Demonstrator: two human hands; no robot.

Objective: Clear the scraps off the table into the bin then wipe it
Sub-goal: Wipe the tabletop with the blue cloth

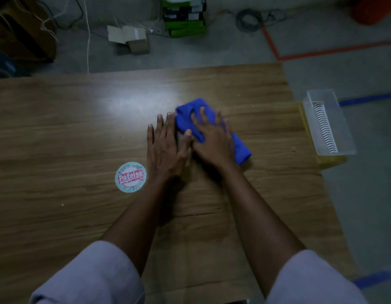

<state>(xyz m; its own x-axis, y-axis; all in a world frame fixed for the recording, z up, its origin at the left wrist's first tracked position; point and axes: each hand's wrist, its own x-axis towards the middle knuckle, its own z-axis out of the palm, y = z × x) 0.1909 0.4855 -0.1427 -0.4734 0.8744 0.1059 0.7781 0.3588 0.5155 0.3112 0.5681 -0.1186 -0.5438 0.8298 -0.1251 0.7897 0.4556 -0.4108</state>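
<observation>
A folded blue cloth [188,115] lies on the wooden table [58,132], right of centre. My right hand [212,139] presses flat on top of it with the fingers spread. My left hand [166,145] lies flat on the table just left of the cloth, fingers straight, its thumb touching the cloth's edge. A clear plastic bin [328,121] sits just off the table's right edge, on a yellow base. A tiny pale crumb [62,204] lies at the left of the table.
A round sticker [130,177] with red lettering lies flat on the table, left of my left wrist. Beyond the table's far edge, the floor holds a cardboard box [128,39], stacked green boxes [184,16] and cables.
</observation>
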